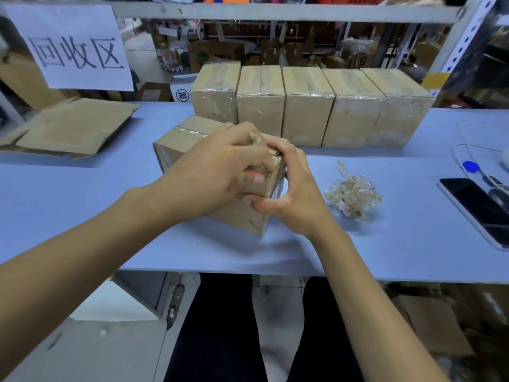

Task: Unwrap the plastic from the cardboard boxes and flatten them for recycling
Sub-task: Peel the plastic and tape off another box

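Box [176, 139] is sitting on the blue surface [385, 260] right in front of me, turned at an angle so one upright corner edge faces me. Its long axis runs from that near corner back and to the left, toward the flattened cardboard [68, 128] lying at the far left.

Both hands are on the near top corner. My left hand [217, 172] lies across the top with fingers curled down over the edge, and a bit of clear plastic wrap [254, 139] sticks up above the knuckles. I can't tell exactly which fingers pinch it, but the grip there is curled onto the wrap and box corner. My right hand [292, 188] comes in from the right side, fingers bent over the top corner, thumb pressed against the near face of the box.

Behind it, five wrapped boxes [305, 106] stand side by side in a row, touching. A crumpled ball of plastic [354, 195] lies to the right of my right hand, and a phone [479, 208] lies further right, near the edge.
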